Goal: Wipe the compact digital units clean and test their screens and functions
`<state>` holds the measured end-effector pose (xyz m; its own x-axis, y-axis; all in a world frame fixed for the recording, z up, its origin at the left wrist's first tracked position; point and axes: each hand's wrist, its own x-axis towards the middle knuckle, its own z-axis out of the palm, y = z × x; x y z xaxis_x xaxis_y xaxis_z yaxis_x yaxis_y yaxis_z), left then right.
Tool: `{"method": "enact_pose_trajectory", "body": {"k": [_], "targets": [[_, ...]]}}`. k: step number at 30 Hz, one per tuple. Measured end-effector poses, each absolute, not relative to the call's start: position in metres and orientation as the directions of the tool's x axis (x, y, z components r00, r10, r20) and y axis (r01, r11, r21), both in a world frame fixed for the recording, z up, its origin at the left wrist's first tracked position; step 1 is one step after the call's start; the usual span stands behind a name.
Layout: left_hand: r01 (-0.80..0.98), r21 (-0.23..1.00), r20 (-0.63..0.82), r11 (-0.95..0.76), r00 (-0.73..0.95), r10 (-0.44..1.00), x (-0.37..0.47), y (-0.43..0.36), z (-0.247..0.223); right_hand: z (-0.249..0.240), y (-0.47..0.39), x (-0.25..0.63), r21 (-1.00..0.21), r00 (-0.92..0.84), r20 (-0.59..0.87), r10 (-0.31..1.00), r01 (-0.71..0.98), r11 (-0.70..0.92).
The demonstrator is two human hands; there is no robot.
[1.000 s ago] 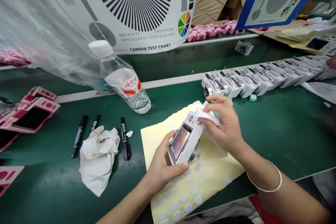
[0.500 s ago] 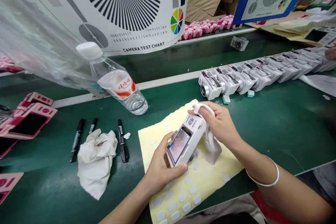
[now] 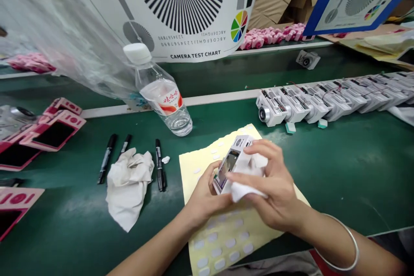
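Note:
A small white camera [image 3: 241,155] with a lit screen is tilted above a yellow sheet [image 3: 223,241] dotted with several white oval stickers. My left hand [image 3: 204,194] grips the camera's lower left end, thumb along its bottom edge. My right hand [image 3: 274,189] is closed around a white cloth [image 3: 247,189] and presses it against the camera's right side, with its index finger near the screen's edge. Part of the camera is hidden by the cloth and fingers.
A water bottle [image 3: 166,99] leans behind crumpled tissue [image 3: 129,185] and black markers [image 3: 159,166]. Pink cameras [image 3: 54,131] lie at left. A row of opened white cameras [image 3: 297,103] runs along the back right. A camera test chart [image 3: 190,17] hangs above.
My right hand has brought the cloth from the camera's top end down along its right side, towards the screen. The camera is turned more edge-on, and the whole view has shifted slightly.

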<state>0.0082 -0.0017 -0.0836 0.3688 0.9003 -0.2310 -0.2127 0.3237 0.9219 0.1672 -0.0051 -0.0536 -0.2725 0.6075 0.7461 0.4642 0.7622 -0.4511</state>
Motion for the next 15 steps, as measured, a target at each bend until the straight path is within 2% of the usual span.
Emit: {"method": "enact_pose_trajectory", "body": {"k": [4,8,10,13,15], "targets": [[-0.118,0.96,-0.209,0.253,0.299,0.931,0.009,-0.001,-0.079,-0.063,-0.005,0.154,-0.43,-0.327,0.686,0.65,0.539,0.725],[-0.171,0.957,-0.157,0.233,0.369,0.916,0.008,-0.004,-0.075,-0.066,0.001,0.158,-0.434,-0.248,0.692,0.678,0.608,0.665],[-0.175,0.956,-0.146,0.237,0.417,0.897,0.006,-0.006,-0.075,-0.063,0.004,0.164,-0.488,-0.195,0.685,0.702,0.592,0.641],[-0.097,0.97,-0.155,0.224,0.464,0.872,0.001,-0.006,-0.077,-0.058,0.012,0.174,-0.634,-0.12,0.632,0.766,0.488,0.6],[0.014,0.992,-0.119,0.127,0.451,0.884,-0.004,-0.005,-0.078,-0.054,0.019,0.186,-0.756,-0.033,0.549,0.835,0.406,0.514]]}}
